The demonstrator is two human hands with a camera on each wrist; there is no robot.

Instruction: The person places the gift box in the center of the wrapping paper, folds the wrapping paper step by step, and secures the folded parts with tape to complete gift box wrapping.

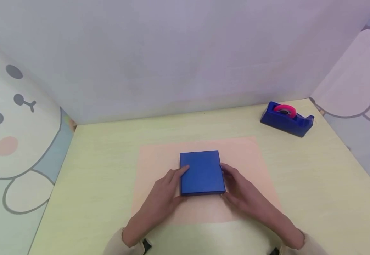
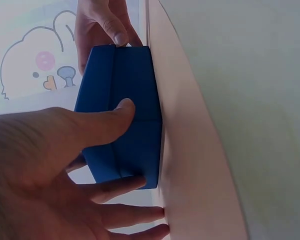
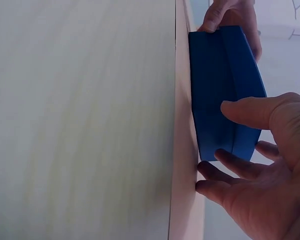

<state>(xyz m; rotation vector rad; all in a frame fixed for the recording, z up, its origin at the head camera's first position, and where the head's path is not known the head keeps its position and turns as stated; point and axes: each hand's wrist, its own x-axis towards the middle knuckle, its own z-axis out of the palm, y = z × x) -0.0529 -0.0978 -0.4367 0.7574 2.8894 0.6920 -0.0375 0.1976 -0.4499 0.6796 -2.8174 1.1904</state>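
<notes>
A flat blue box [image 1: 202, 173] with a fitted lid lies on a sheet of pink paper [image 1: 204, 214]. My left hand [image 1: 163, 196] grips its left side, with the thumb at the front edge and the index finger reaching over the top. On the opposite side my right hand [image 1: 243, 193] holds the box, thumb near the front right corner and fingers along the right side. In the left wrist view, a seam between lid and base runs along the side of the box [image 2: 132, 80]. Both thumbs overlap the side walls in the wrist views.
A blue tape dispenser [image 1: 284, 124] with a pink-cored roll of tape [image 1: 285, 109] stands at the back right of the pale wood-grain table [image 1: 102, 170]. A plain light cloth [image 1: 172, 60] hangs behind, and cartoon-printed panels flank both sides.
</notes>
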